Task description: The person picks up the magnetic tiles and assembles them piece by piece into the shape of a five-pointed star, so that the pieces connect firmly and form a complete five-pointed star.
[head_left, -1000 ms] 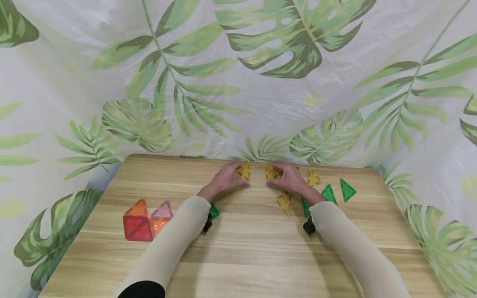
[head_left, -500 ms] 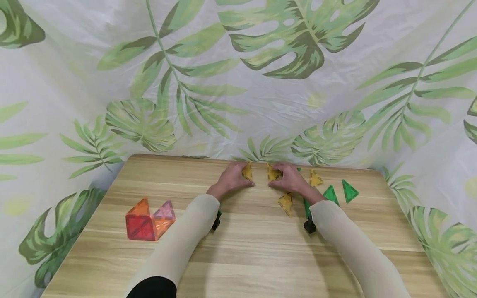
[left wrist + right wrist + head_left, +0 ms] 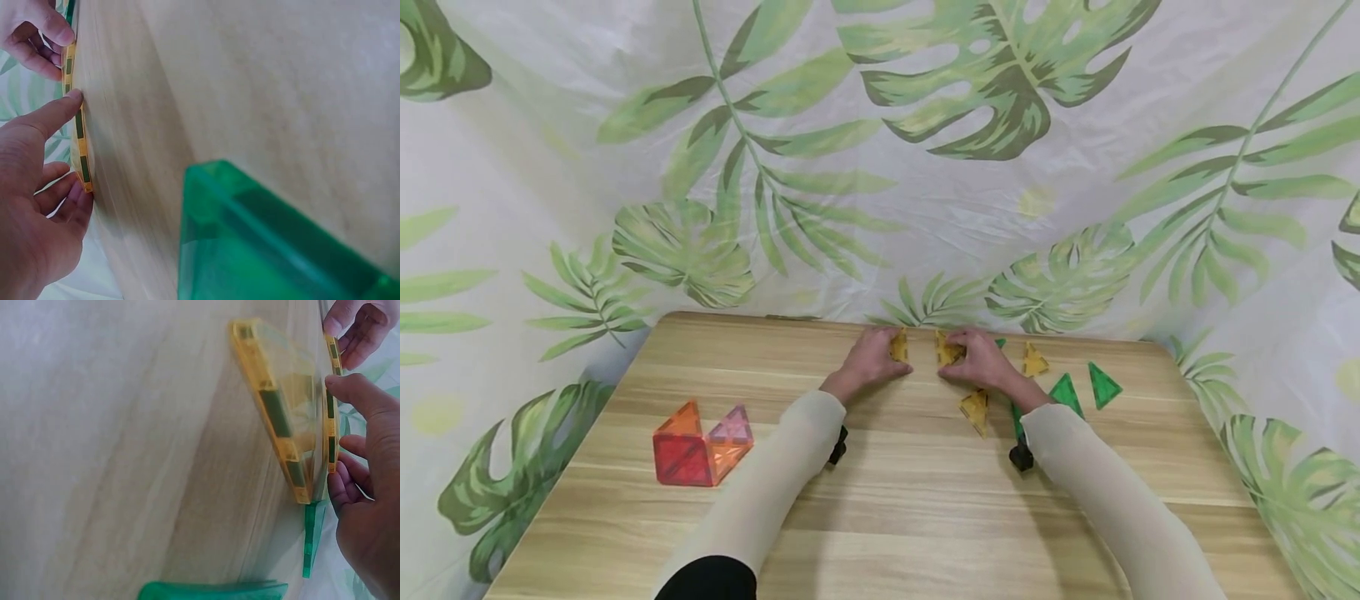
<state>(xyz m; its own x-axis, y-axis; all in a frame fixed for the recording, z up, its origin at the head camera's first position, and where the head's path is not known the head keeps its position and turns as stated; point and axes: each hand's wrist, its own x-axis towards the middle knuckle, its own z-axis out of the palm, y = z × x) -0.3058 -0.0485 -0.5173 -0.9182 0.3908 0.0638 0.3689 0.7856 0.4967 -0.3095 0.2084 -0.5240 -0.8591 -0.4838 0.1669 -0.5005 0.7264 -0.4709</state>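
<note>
A green tile [image 3: 259, 247] is cropped; the right hand [image 3: 987, 357] partly covers a yellow tile [image 3: 947, 350].

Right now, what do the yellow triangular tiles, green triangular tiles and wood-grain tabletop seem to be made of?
Yellow triangular tiles: probably glossy plastic; see-through, with dark edge inserts, perhaps magnets.
Green triangular tiles: likely plastic too; see-through, smooth edges.
Wood-grain tabletop: wood or printed laminate, satin; streaked grain alone leaves it open.

Cream on both arms here! Lower left of the frame, a plain, long left sleeve [image 3: 775, 483], with a rounded black patch [image 3: 707, 579] over it at the bottom edge. Lower right, a matching cream right sleeve [image 3: 1112, 500]. Near the centre, one chunky black left wrist device [image 3: 838, 447], one black right wrist device [image 3: 1021, 456]. Beyond the cuffs, a bare left hand [image 3: 871, 354], a bare right hand [image 3: 983, 358].
</note>
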